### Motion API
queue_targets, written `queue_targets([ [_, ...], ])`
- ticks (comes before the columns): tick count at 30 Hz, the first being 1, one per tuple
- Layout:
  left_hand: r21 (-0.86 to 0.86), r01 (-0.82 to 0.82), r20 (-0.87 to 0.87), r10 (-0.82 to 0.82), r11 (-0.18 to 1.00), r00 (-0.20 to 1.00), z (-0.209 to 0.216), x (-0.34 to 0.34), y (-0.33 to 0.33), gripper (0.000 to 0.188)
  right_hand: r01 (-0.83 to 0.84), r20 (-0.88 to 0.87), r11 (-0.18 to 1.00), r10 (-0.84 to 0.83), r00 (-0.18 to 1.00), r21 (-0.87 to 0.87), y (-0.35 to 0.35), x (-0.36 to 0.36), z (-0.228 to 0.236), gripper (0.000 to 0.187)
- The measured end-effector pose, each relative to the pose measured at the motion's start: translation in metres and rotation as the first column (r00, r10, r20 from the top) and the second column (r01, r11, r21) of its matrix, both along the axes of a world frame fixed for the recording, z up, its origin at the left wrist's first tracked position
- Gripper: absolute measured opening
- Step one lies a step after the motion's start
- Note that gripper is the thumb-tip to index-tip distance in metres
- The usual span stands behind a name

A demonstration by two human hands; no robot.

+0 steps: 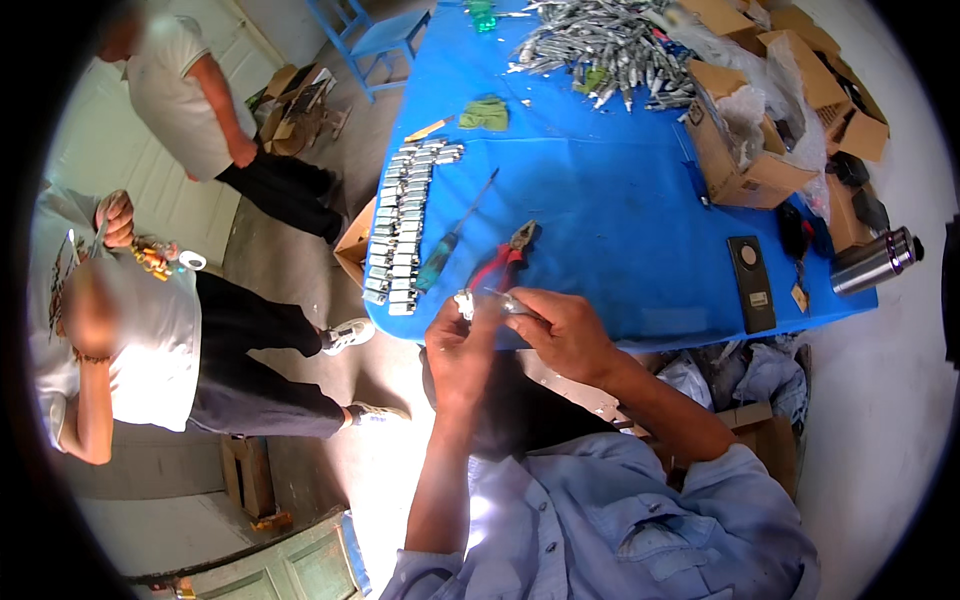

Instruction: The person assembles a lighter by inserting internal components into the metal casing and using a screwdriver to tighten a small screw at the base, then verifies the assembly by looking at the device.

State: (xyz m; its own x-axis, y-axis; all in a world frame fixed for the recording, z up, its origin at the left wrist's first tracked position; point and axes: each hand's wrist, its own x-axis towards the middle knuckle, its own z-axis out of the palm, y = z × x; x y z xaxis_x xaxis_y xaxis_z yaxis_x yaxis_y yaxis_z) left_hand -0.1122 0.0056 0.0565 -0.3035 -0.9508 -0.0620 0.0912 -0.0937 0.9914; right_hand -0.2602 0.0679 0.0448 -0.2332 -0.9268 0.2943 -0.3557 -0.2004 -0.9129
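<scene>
My left hand (460, 340) is closed on a small shiny metal part (464, 304), held up just off the table's front edge. Close beside it, my right hand (568, 335) pinches a small silvery piece (515, 304); the fingers hide most of it. Just beyond my hands lie red-handled pliers (498, 264), jaws pointing away. To their left rests a screwdriver (436, 265) with a green handle and a long shaft. Further left, small silvery metal parts (404, 235) stand in neat rows along the table's left edge.
On the blue-covered table (620, 210) are a metal pile (600, 50), a green cloth (484, 114), an open carton (740, 170), a dark flat rectangular object (750, 285) and a steel flask (875, 262). Two people stand at left, one holding keys (155, 258). A blue chair (372, 40) stands behind.
</scene>
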Motion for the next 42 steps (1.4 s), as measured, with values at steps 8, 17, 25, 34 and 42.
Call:
queue_targets([
  [8,-0.080,-0.005,0.109,0.013,0.997,0.994,-0.005,0.001,0.009,0.010,0.059,-0.065,0.997,-0.062,0.996,-0.038,0.014,0.000,-0.006,0.019],
  [17,0.104,0.035,0.044,-0.040,0.994,0.998,-0.025,0.008,0.003,0.017,0.140,0.181,0.975,-0.171,0.969,0.173,0.060,0.013,-0.035,0.022],
  [25,0.030,0.254,-0.046,-0.252,0.967,0.967,-0.022,-0.023,0.018,0.035,0.153,0.346,0.944,-0.253,0.904,0.292,0.113,0.065,-0.086,0.026],
  [34,-0.418,0.718,0.445,-0.564,0.557,0.696,0.027,-0.082,0.158,0.059,0.191,0.218,0.915,-0.280,0.935,0.356,0.125,0.063,-0.100,0.032],
  [42,-0.272,0.307,0.372,-0.195,0.912,0.908,0.011,0.000,0.082,0.036,0.141,0.493,0.925,-0.312,0.813,0.352,0.112,0.037,-0.069,0.031],
])
